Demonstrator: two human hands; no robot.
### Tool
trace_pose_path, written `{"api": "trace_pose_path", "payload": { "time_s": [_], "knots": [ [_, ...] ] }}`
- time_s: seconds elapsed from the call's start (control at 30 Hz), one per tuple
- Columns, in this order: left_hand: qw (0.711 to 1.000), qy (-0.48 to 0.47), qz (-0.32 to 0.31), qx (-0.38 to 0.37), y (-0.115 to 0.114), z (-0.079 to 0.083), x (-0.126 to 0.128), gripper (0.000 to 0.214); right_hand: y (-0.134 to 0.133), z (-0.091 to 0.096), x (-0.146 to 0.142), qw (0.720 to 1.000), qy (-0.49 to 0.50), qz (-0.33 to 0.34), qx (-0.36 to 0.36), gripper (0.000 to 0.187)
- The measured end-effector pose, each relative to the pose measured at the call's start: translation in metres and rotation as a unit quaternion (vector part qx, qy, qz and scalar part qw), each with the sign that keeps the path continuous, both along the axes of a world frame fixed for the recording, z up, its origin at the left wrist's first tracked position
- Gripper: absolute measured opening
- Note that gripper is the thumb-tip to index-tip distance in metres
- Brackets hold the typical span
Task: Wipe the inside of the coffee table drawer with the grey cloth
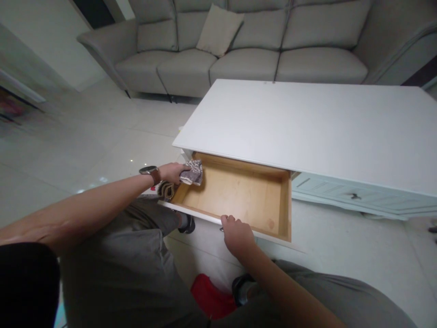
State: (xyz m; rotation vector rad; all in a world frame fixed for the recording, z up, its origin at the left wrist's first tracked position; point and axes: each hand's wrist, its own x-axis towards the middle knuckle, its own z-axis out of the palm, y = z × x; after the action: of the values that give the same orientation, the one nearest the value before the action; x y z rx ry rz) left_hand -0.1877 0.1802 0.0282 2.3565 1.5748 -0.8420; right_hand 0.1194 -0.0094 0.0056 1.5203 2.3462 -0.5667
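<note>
My left hand (173,173) is closed on a folded cloth (193,173) with a brown and white pattern, at the left side of a pulled-out drawer (235,193). Just below this hand, a rolled brown cloth (165,190) lies by the drawer's front left corner, partly hidden. My right hand (237,233) is wrapped round the handle (221,229) at the middle of the drawer front, and only a small metal part of it shows. The drawer has a light wooden inside and a white front.
Above the drawer extends the white coffee table top (307,123). A second, shut drawer (355,196) is at the right. Behind the table stands a grey sofa (246,68) with a beige cushion (220,29). Something red (213,298) lies on the floor between my feet.
</note>
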Motion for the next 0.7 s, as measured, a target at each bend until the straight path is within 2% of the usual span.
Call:
{"api": "trace_pose_path", "payload": {
  "time_s": [0.17, 0.43, 0.7],
  "knots": [
    [1.000, 0.016, -0.005, -0.017, 0.009, 0.002, 0.003, 0.088, 0.001, 0.000, 0.001, 1.000, 0.004, 0.009, 0.001, 0.033],
    [0.998, 0.021, 0.022, -0.054, 0.007, 0.019, 0.013, 0.090, 0.001, 0.000, 0.003, 1.000, 0.004, 0.016, 0.003, 0.035],
    [0.998, 0.009, 0.017, -0.055, 0.010, 0.010, 0.005, 0.091, 0.000, -0.002, 0.004, 1.000, 0.006, 0.016, 0.005, 0.032]
  ]
}}
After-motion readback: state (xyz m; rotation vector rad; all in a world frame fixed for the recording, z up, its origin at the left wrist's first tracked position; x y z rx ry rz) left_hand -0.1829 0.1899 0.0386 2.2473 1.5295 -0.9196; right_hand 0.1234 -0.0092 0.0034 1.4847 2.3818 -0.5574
